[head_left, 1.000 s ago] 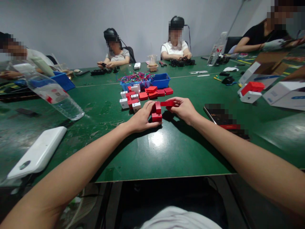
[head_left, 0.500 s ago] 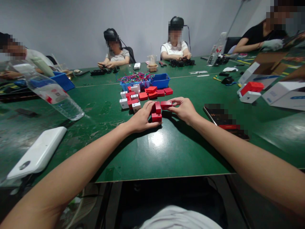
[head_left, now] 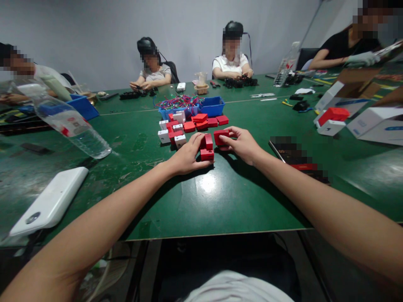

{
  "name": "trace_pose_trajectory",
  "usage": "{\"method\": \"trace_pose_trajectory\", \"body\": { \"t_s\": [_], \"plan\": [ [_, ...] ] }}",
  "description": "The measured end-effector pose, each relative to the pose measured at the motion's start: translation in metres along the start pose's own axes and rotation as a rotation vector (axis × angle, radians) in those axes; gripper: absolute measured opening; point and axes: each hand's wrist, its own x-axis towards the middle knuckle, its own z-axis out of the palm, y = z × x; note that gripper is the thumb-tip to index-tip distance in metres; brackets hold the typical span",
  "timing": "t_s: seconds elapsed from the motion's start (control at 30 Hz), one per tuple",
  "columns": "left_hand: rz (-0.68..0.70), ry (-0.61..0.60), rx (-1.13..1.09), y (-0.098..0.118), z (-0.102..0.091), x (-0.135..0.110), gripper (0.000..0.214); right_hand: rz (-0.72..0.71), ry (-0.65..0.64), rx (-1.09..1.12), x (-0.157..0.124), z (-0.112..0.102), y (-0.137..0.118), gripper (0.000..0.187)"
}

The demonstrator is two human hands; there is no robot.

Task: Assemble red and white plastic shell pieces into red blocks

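**Red housings at the hands, a pile waiting beyond**

The left hand [head_left: 185, 158] rests on the green surface [head_left: 220, 201], its fingers closed around a red block assembly [head_left: 207, 147] — an upright red piece with a second red piece at its foot. The right hand [head_left: 242, 144] is closed on a separate red cover [head_left: 221, 136], pinched between thumb and fingertips and held just right of the assembly, close but not visibly joined to it.

Judged from how things lie, the work is somewhere in its middle: 1 unit is in hand with its cover not yet seated, and just beyond the hands lies a pile of red and white parts [head_left: 185, 126] — several red ones flat, a few white blocks at the left of the group. Whether those are finished or waiting cannot be told.

Farther off stand a blue bin of coloured wires [head_left: 179, 104] and a second blue bin [head_left: 213, 106] to its right. At near left lie a white flat device [head_left: 50, 202] and a clear plastic bottle [head_left: 71, 123] on its side. To the right are a dark tray [head_left: 296, 156] and white boxes [head_left: 376, 121]. Other people sit along the far edge, their hands busy with dark parts.
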Motion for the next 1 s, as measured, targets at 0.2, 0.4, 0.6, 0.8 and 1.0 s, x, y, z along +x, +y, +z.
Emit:
{"method": "trace_pose_trajectory", "body": {
  "t_s": [0.2,0.4,0.6,0.8,1.0],
  "plan": [
    [0.002,-0.006,-0.004,0.0004,-0.0007,0.0001,0.085,0.201,-0.026,0.195,-0.0021,0.003,-0.008,0.022],
    [0.009,-0.004,0.006,0.0004,-0.0011,0.0002,0.084,0.248,-0.034,0.187,-0.0031,-0.0013,-0.0085,0.03],
    [0.012,0.005,-0.006,-0.0006,-0.0006,0.0004,0.084,0.187,-0.089,0.112,-0.0018,-0.004,-0.0035,0.04],
    [-0.004,-0.02,0.012,0.0001,-0.0017,0.0002,0.087,0.186,-0.026,0.098,-0.0009,-0.0028,-0.0021,0.05],
    [0.005,-0.011,0.007,-0.0001,-0.0016,0.0003,0.084,0.117,-0.143,0.09,-0.005,-0.0031,-0.0071,0.055]
  ]
}}
